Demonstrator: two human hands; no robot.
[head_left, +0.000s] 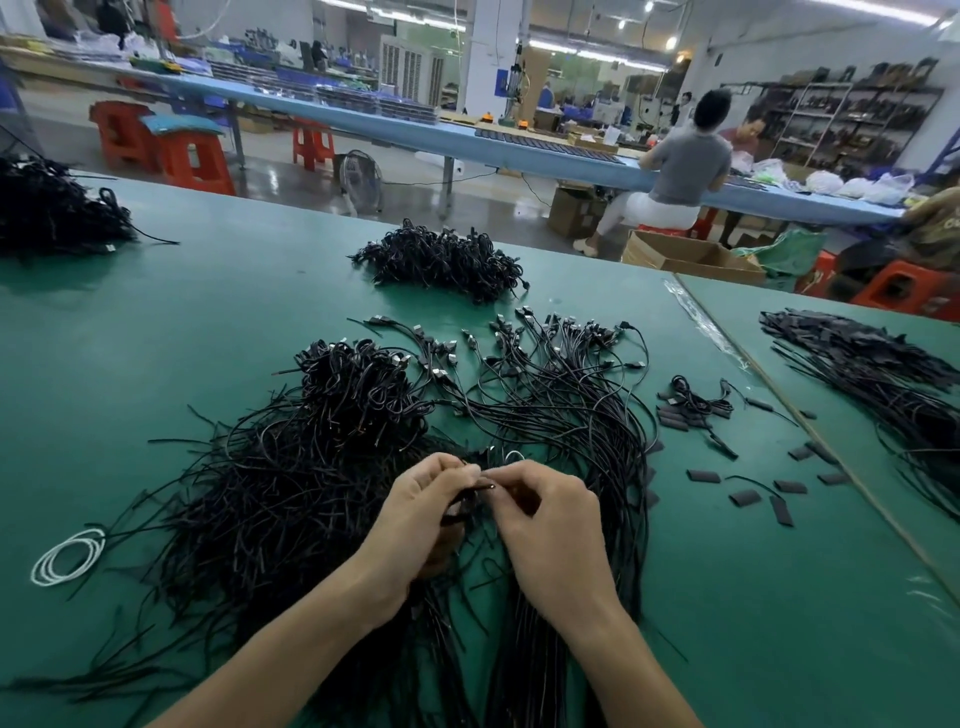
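Observation:
My left hand (415, 514) and my right hand (545, 525) meet over a big loose pile of thin black cables (291, 509) on the green table (156, 338). Both pinch the end of one black cable (480, 488) between thumb and fingertips. My left hand also grips a few more black strands that run down under its palm. Cables with metal plug ends (550, 343) fan out just beyond my hands. What sits at the pinched tip is too small to make out.
Short black sleeve pieces (748, 496) lie scattered to the right. A bundled cable heap (447, 262) sits further back, others at far left (52, 208) and far right (857, 364). A white coil (65, 556) lies at left. People sit at a blue bench behind.

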